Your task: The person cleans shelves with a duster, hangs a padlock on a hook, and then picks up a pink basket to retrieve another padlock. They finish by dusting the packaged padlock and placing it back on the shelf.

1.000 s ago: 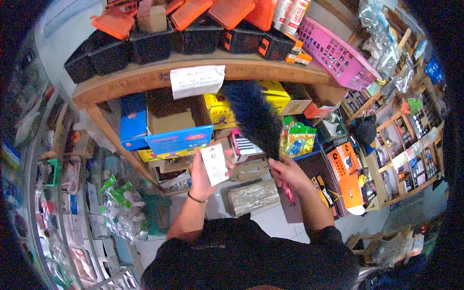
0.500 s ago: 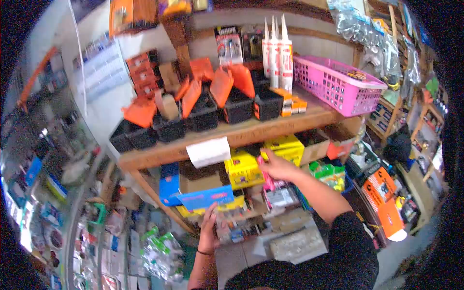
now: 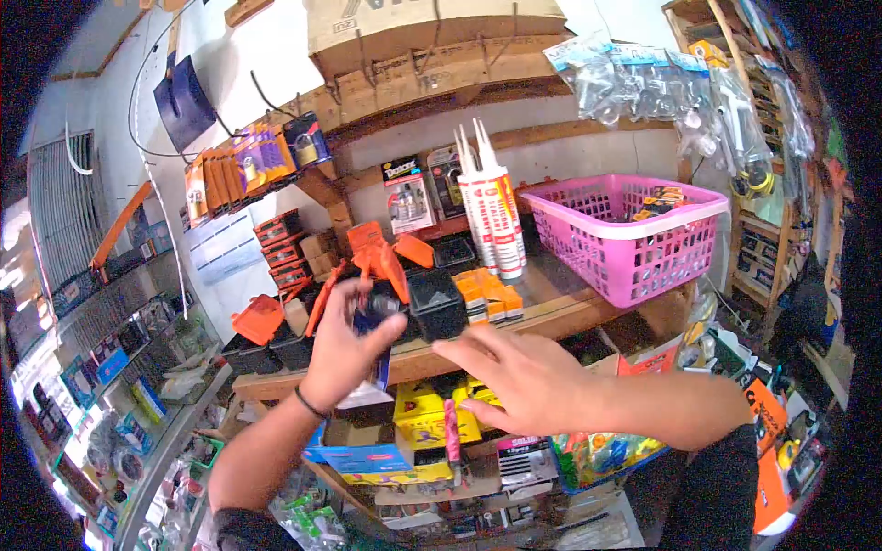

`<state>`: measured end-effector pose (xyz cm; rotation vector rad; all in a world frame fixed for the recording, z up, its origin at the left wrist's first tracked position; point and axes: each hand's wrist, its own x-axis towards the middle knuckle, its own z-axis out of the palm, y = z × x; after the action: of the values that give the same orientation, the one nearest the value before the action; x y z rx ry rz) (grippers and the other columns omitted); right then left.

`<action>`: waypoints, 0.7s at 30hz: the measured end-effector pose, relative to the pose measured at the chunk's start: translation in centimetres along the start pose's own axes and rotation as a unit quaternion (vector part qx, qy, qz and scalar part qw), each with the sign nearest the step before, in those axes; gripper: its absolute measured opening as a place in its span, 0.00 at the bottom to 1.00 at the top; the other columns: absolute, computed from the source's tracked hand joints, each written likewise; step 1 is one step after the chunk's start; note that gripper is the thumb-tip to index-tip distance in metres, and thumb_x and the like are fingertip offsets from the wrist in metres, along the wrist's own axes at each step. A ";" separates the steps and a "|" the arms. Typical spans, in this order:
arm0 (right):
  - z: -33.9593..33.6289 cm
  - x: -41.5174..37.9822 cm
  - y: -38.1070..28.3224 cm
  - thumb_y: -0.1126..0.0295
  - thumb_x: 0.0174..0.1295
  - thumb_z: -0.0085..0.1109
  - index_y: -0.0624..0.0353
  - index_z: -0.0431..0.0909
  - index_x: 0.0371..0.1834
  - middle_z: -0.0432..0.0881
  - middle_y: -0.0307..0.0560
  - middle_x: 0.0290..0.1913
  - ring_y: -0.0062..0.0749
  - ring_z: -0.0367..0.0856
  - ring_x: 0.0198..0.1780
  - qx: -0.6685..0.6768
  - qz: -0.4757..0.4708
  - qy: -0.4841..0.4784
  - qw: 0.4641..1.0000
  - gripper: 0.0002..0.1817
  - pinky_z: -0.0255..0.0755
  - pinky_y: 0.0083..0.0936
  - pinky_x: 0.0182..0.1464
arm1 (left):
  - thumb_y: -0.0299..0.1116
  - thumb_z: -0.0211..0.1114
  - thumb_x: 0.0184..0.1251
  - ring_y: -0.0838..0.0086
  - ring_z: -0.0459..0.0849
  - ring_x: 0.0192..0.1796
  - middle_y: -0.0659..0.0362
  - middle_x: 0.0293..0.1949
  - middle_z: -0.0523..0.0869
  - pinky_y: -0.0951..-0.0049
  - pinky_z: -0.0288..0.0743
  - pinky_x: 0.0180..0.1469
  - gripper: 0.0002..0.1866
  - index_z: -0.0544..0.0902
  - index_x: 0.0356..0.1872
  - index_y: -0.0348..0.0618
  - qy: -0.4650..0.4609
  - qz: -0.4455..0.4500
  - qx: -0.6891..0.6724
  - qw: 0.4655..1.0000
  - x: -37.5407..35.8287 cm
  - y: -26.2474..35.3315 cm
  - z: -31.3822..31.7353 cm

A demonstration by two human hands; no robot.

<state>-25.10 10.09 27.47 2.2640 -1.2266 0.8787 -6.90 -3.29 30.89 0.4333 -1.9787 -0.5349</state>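
Wooden shelf (image 3: 570, 317) crosses mid-view. Versus 0.5 s ago: right hand (image 3: 528, 378) is off the pink handle (image 3: 452, 432), fingers loosely spread, so I log work at the black bin (image 3: 439, 317). Left hand (image 3: 347, 347) curls by a dark, blurred item (image 3: 375, 314); I cannot tell grip. Sealant tubes (image 3: 496, 216) crowd behind; free room before the shelf's edge.

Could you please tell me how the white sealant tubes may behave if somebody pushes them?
The white sealant tubes would probably tip easily, being tall and narrow. Their round bodies might roll once fallen.
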 end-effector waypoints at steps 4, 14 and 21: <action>-3.9 0.4 0.7 0.61 0.43 0.62 0.55 0.57 0.59 0.63 0.56 0.50 0.42 0.73 0.38 -0.127 -0.026 0.036 0.991 0.37 0.73 0.32 0.31 | 0.38 0.69 0.47 0.77 0.72 0.38 0.56 0.36 0.74 0.77 0.68 0.43 0.30 0.64 0.48 0.36 0.037 0.066 0.061 0.995 3.4 4.1 3.3; -6.3 4.7 4.0 0.58 0.39 0.66 0.52 0.56 0.60 0.56 0.58 0.58 0.45 0.69 0.51 -0.209 0.001 0.158 0.965 0.43 0.73 0.31 0.39 | 0.36 0.67 0.50 0.75 0.74 0.39 0.53 0.38 0.75 0.77 0.71 0.39 0.27 0.65 0.48 0.37 0.036 0.067 0.039 0.996 8.5 8.9 6.2; -5.4 8.5 4.2 0.58 0.38 0.66 0.56 0.60 0.56 0.59 0.57 0.56 0.44 0.71 0.48 -0.191 0.002 0.173 0.966 0.39 0.73 0.31 0.42 | 0.34 0.66 0.52 0.75 0.77 0.36 0.53 0.34 0.77 0.77 0.72 0.36 0.27 0.62 0.48 0.34 0.032 0.088 0.043 0.995 10.6 6.7 4.4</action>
<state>-27.02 6.28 37.53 1.7210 -1.1248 0.9019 -15.97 -2.26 40.55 0.3210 -1.9606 -0.3220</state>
